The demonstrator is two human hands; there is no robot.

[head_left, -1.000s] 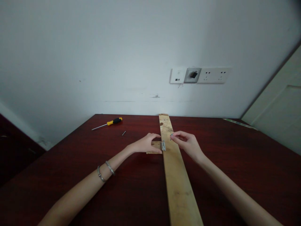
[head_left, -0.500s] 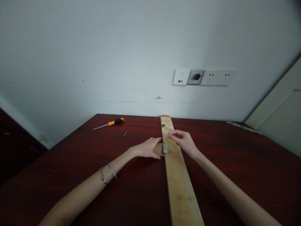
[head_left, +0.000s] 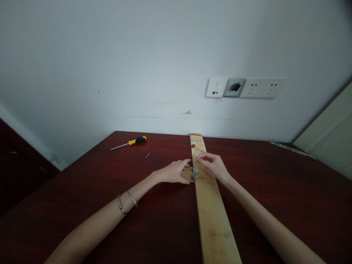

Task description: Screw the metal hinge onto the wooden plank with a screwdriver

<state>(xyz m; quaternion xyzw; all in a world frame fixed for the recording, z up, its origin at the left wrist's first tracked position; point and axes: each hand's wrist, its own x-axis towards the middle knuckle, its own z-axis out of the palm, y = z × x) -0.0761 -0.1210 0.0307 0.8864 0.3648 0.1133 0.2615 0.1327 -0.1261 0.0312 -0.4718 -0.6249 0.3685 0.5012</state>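
We can read no text, brand or number. At the upper right of the frame, a faint mark (head_left: 217, 84) on the white network wall plate (head_left: 211, 88) is too small for us, as is any print on the patterned strip (head_left: 293, 149) at right.
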